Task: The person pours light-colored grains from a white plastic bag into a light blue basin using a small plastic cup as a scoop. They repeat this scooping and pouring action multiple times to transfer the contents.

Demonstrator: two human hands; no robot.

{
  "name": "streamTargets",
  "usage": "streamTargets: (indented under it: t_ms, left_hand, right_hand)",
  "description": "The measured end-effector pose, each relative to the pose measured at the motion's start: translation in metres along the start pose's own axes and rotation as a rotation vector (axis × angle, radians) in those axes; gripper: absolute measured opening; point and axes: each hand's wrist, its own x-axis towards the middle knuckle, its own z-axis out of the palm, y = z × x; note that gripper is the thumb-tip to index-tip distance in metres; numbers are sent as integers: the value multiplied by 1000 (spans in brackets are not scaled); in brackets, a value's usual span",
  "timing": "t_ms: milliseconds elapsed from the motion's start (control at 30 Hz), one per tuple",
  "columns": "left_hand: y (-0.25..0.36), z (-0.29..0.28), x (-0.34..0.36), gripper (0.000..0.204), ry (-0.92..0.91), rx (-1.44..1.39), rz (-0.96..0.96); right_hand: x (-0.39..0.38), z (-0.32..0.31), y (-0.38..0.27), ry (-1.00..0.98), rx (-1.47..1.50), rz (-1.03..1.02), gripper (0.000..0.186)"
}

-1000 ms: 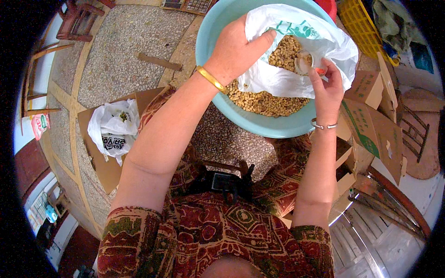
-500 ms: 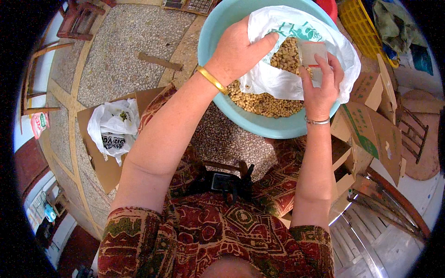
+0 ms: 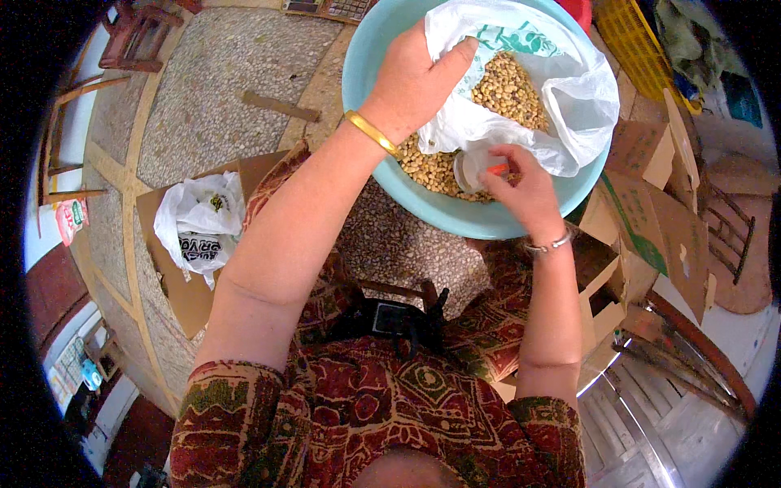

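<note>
A pale blue basin holds a layer of small tan beans or nuts; their exact kind I cannot make out. Inside it sits a white plastic bag with green print, its mouth spread, and more of the same tan pieces lie within. My left hand pinches the bag's left rim, thumb over the edge. Low in the basin, just outside the bag, my right hand grips a clear plastic container with a red part. Its mouth is tipped down at the loose pieces, and my fingers partly cover it.
Left of me a white plastic bag lies on flattened cardboard. A wooden strip rests on the stone-patterned floor. Cardboard boxes stand close on the right, with a yellow plastic crate beyond the basin.
My right hand has moved out of the bag, toward me and left, carrying the clear container down to the loose pieces in the basin. My left hand still holds the rim, shifted slightly left.
</note>
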Motion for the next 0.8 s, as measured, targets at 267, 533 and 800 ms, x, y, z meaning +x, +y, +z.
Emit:
streamTargets:
  t_ms: [267, 533, 800]
  left_hand:
    - [3, 4, 1, 28, 13, -32, 21]
    - [-4, -1, 3, 28, -34, -2, 66]
    - [-5, -3, 5, 31, 32, 205, 133]
  right_hand:
    - [0, 31, -4, 126, -373, -164, 33]
    - [8, 17, 5, -117, 144, 71, 39]
    - [9, -29, -5, -185, 639, 303, 36]
